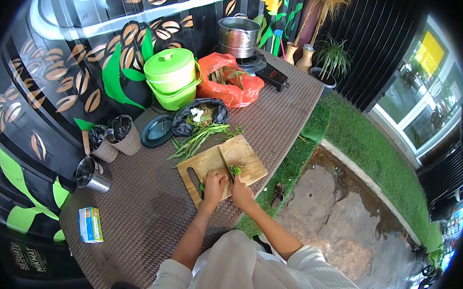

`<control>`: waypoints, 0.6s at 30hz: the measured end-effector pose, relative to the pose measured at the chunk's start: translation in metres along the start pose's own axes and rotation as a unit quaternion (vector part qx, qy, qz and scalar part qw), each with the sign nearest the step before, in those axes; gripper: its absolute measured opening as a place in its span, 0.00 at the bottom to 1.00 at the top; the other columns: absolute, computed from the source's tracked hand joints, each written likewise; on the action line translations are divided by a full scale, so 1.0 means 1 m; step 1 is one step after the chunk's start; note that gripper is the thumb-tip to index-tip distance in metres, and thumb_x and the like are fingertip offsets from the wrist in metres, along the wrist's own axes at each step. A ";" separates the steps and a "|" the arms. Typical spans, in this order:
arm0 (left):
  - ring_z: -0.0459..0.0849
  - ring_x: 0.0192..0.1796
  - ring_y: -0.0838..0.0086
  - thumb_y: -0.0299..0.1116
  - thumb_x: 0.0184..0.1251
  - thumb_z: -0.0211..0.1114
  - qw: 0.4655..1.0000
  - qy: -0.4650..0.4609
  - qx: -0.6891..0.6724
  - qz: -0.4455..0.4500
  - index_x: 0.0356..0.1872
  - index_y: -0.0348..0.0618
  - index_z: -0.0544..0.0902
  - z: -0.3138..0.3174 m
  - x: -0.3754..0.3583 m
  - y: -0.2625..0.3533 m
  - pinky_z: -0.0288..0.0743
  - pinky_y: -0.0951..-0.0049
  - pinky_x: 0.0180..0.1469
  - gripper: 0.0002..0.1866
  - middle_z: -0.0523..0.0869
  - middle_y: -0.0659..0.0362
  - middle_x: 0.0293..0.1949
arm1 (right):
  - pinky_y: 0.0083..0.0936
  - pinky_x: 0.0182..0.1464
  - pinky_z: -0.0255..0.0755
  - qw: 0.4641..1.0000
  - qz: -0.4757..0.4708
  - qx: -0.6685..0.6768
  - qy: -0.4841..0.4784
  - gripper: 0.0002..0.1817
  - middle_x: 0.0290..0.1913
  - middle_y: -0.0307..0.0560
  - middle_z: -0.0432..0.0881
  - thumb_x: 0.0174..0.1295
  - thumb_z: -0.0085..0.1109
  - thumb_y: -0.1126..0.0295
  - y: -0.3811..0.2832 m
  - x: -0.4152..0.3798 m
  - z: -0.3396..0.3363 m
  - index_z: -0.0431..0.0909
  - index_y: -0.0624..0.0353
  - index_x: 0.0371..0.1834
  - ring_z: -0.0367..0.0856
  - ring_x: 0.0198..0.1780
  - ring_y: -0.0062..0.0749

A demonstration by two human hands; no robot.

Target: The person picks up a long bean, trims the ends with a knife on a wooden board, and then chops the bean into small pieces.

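Note:
A wooden cutting board [198,164] with a slot handle lies near the table's right edge. My right hand [242,193] is closed around the handle of a kitchen knife [224,159], its blade pointing away from me across the board. Just left of the blade, my left hand [214,186] presses with curled fingers on green vegetable stalks [201,188], which stick out on its left side. Chopped green pieces [236,170] sit in a small heap right of the blade. Long uncut green stalks [202,141] lie beyond the board.
Behind the stalks are a black plastic bag [208,108] with scraps, a dark plate [156,131], a lidded green bucket [170,69] and a red plastic bag [239,94]. A steel pot [238,37] stands on a portable stove [272,77]. Utensil holders [123,134] and a tissue pack [90,225] are left.

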State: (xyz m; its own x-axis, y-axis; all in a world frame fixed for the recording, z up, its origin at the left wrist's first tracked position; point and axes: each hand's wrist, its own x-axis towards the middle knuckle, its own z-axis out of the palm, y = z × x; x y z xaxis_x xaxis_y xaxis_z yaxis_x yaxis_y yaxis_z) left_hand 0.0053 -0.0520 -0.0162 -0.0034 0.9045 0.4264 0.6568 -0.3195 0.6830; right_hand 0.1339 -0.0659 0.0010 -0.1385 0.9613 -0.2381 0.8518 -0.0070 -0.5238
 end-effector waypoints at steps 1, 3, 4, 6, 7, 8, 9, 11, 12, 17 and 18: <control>0.79 0.37 0.57 0.22 0.50 0.67 1.000 0.009 -0.012 0.004 0.30 0.35 0.85 0.001 0.002 -0.001 0.71 0.63 0.40 0.05 0.80 0.50 0.31 | 0.53 0.41 0.75 1.000 -0.020 -0.003 0.002 0.20 0.37 0.71 0.80 0.63 0.45 0.68 0.002 0.004 -0.002 0.57 0.67 0.54 0.81 0.39 0.64; 0.79 0.35 0.58 0.21 0.49 0.67 0.999 0.007 -0.029 -0.012 0.29 0.34 0.84 0.004 0.001 -0.002 0.72 0.64 0.38 0.05 0.80 0.49 0.30 | 0.54 0.41 0.74 0.999 -0.029 0.016 0.006 0.19 0.35 0.71 0.80 0.64 0.46 0.66 0.009 -0.001 -0.007 0.58 0.67 0.53 0.80 0.38 0.66; 0.79 0.32 0.58 0.20 0.49 0.67 0.999 0.005 -0.045 -0.029 0.29 0.33 0.84 0.004 0.001 -0.003 0.73 0.65 0.35 0.05 0.80 0.48 0.30 | 0.56 0.41 0.73 0.999 -0.038 0.035 0.009 0.19 0.33 0.72 0.79 0.64 0.46 0.65 0.009 -0.005 -0.008 0.58 0.67 0.51 0.80 0.38 0.67; 0.79 0.31 0.58 0.21 0.49 0.67 0.999 0.013 -0.045 -0.023 0.29 0.33 0.84 0.005 0.000 -0.007 0.73 0.65 0.35 0.05 0.79 0.48 0.30 | 0.56 0.41 0.73 0.999 -0.015 0.031 0.005 0.18 0.33 0.72 0.79 0.65 0.46 0.65 0.000 -0.028 -0.009 0.58 0.67 0.50 0.80 0.37 0.67; 0.79 0.30 0.59 0.21 0.49 0.67 0.999 0.019 -0.047 -0.016 0.29 0.33 0.84 0.006 0.001 -0.007 0.73 0.66 0.34 0.04 0.79 0.48 0.29 | 0.56 0.41 0.73 1.000 0.009 0.027 0.004 0.18 0.32 0.72 0.79 0.65 0.46 0.65 -0.006 -0.036 -0.010 0.58 0.67 0.50 0.80 0.37 0.67; 0.79 0.30 0.59 0.21 0.49 0.67 0.999 0.019 -0.048 -0.015 0.29 0.33 0.84 0.007 0.002 -0.008 0.73 0.66 0.34 0.04 0.79 0.48 0.29 | 0.56 0.41 0.73 1.000 0.010 0.026 0.005 0.18 0.32 0.72 0.79 0.65 0.46 0.65 -0.006 -0.033 -0.004 0.58 0.67 0.50 0.80 0.37 0.67; 0.79 0.31 0.60 0.21 0.50 0.67 1.000 0.013 -0.024 -0.011 0.29 0.33 0.84 0.006 0.002 -0.008 0.73 0.66 0.34 0.04 0.79 0.49 0.28 | 0.56 0.41 0.72 1.000 0.016 0.015 0.016 0.18 0.33 0.73 0.79 0.65 0.45 0.65 -0.008 -0.028 0.001 0.58 0.67 0.50 0.79 0.38 0.67; 0.79 0.31 0.60 0.21 0.50 0.67 1.000 0.009 0.000 -0.009 0.29 0.33 0.84 0.006 0.001 -0.006 0.73 0.66 0.33 0.04 0.79 0.49 0.28 | 0.56 0.41 0.72 0.999 0.037 0.035 -0.013 0.17 0.35 0.74 0.79 0.66 0.44 0.64 -0.004 -0.013 0.003 0.58 0.66 0.49 0.79 0.39 0.68; 0.80 0.31 0.61 0.21 0.51 0.67 1.000 0.016 -0.001 -0.006 0.28 0.33 0.84 0.006 0.000 -0.004 0.73 0.67 0.33 0.04 0.79 0.50 0.27 | 0.56 0.41 0.72 0.999 0.039 0.036 -0.014 0.17 0.35 0.74 0.79 0.66 0.44 0.64 -0.004 -0.007 0.002 0.58 0.66 0.49 0.79 0.39 0.68; 0.80 0.29 0.62 0.21 0.51 0.67 0.998 0.027 -0.038 -0.038 0.28 0.33 0.84 0.004 -0.001 0.000 0.74 0.68 0.33 0.03 0.80 0.50 0.27 | 0.53 0.45 0.74 0.999 0.002 0.044 -0.020 0.20 0.37 0.70 0.80 0.66 0.43 0.64 -0.001 -0.014 -0.009 0.57 0.65 0.56 0.80 0.42 0.65; 0.80 0.33 0.58 0.22 0.50 0.67 0.997 0.025 -0.042 -0.053 0.27 0.33 0.84 0.005 -0.001 -0.001 0.73 0.64 0.36 0.03 0.81 0.49 0.27 | 0.53 0.45 0.74 0.999 0.002 0.044 -0.021 0.20 0.37 0.70 0.80 0.66 0.43 0.64 -0.002 -0.020 -0.005 0.57 0.65 0.56 0.80 0.42 0.65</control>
State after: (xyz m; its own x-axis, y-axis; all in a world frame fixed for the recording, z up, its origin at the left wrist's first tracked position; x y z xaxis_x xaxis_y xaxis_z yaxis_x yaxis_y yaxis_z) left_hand 0.0088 -0.0510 -0.0199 -0.1093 0.9198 0.3769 0.5851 -0.2470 0.7724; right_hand 0.1375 -0.0832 0.0112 -0.1584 0.9490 -0.2727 0.8049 -0.0359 -0.5924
